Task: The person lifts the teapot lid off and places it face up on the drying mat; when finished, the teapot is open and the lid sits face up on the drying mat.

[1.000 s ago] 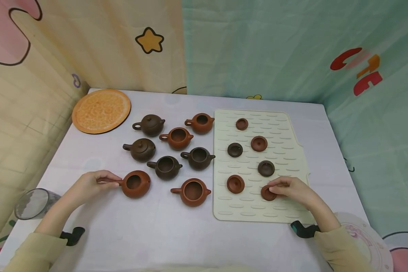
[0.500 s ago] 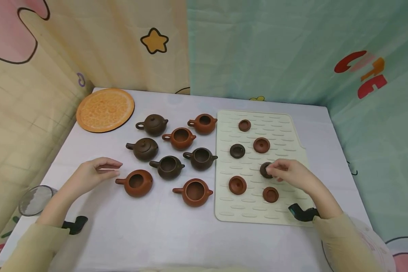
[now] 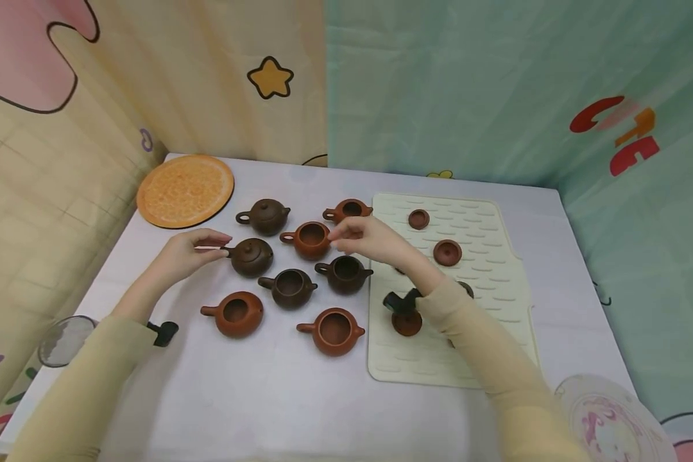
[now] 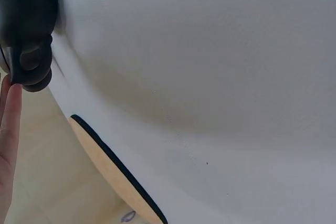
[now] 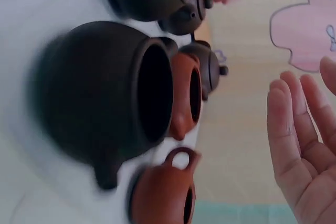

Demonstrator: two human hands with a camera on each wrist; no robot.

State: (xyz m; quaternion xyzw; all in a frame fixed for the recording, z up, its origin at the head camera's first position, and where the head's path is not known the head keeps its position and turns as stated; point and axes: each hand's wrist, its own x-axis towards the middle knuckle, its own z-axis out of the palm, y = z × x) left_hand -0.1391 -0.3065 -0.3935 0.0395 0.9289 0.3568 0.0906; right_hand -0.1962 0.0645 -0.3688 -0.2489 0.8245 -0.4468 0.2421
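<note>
My left hand is at the handle of a dark brown lidded teapot; its fingertips touch the end of that handle in the left wrist view. My right hand hovers above the teapots with nothing between its fingers, nearest an open reddish teapot. The right wrist view shows its fingers apart. Below that hand stands a dark lidless teapot, with another dark lidless teapot beside it. Another lidded dark teapot stands farther back. Lidless reddish teapots stand nearer the front.
A cream ribbed mat at the right bears several lids, such as a reddish lid; my right sleeve hides some. An orange round mat lies back left. A clear glass stands left, a pink-patterned plate front right.
My left hand has left the reddish teapot and moved up to the dark lidded teapot's handle. My right hand has gone from the lids on the mat to above the teapots, leaving the lids there.
</note>
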